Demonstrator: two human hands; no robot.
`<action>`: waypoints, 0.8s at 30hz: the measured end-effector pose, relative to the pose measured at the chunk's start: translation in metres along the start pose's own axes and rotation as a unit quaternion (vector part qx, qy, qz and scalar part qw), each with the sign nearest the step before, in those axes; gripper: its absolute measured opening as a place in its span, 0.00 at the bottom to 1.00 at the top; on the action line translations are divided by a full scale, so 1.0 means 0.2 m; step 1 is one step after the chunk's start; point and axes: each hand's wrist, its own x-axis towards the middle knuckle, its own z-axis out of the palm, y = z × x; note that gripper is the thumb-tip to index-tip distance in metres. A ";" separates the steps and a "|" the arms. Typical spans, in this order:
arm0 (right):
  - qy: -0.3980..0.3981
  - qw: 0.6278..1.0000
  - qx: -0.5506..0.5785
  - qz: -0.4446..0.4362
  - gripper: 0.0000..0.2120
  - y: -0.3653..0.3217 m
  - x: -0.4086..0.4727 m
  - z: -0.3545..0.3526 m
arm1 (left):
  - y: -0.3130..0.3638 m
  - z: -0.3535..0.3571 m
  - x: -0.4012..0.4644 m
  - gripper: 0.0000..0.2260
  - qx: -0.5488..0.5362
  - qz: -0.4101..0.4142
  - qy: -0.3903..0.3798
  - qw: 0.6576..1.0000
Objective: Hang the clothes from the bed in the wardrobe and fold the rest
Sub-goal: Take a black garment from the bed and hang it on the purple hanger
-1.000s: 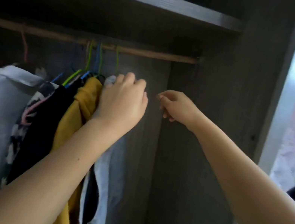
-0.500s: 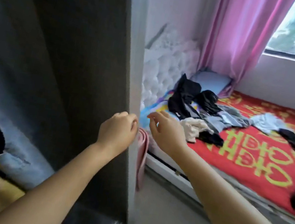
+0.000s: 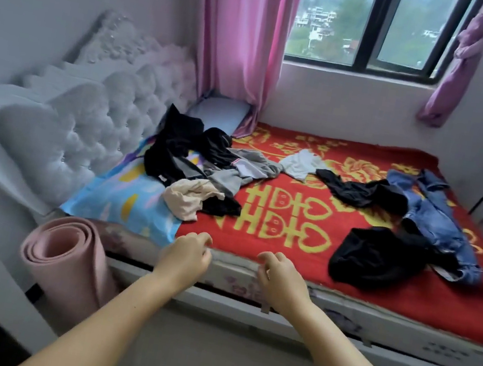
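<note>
Both bare arms reach forward toward the near edge of the bed with the red and yellow patterned blanket; the left hand and the right hand hang side by side just above that edge, fingers loosely curled, holding nothing. The loose clothes lie scattered on the blanket: a heap of black and grey garments near the white tufted headboard, a cream crumpled garment at its front, a white piece and a black strip mid-bed, blue denim jeans at the right, a black bundle nearest the right hand; a rolled pink mat stands beside the bed on the left.
</note>
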 end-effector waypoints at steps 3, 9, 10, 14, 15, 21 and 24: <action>-0.004 0.999 -0.015 0.050 0.17 0.33 0.01 -0.16 | 0.28 0.20 0.15 0.14 -0.036 0.033 -0.040 0.998; -0.024 0.990 -0.016 0.137 0.17 0.84 0.01 -0.34 | 0.68 0.54 0.42 0.15 -0.027 0.078 -0.111 0.990; -0.027 0.989 -0.014 0.146 0.16 0.89 0.02 -0.35 | 0.72 0.57 0.46 0.15 -0.029 0.081 -0.121 0.989; -0.062 0.981 -0.010 0.184 0.16 1.12 0.06 -0.37 | 0.86 0.75 0.64 0.15 -0.027 0.096 -0.162 0.982; -0.070 0.979 -0.012 0.192 0.17 1.19 0.10 -0.37 | 0.90 0.79 0.70 0.15 -0.024 0.099 -0.170 0.980; -0.099 0.968 -0.020 0.231 0.18 1.54 0.42 -0.43 | 1.03 1.00 1.16 0.14 -0.012 0.096 -0.216 0.972; -0.121 0.960 -0.012 0.254 0.18 1.69 0.59 -0.44 | 1.07 1.10 1.40 0.15 0.014 0.089 -0.249 0.964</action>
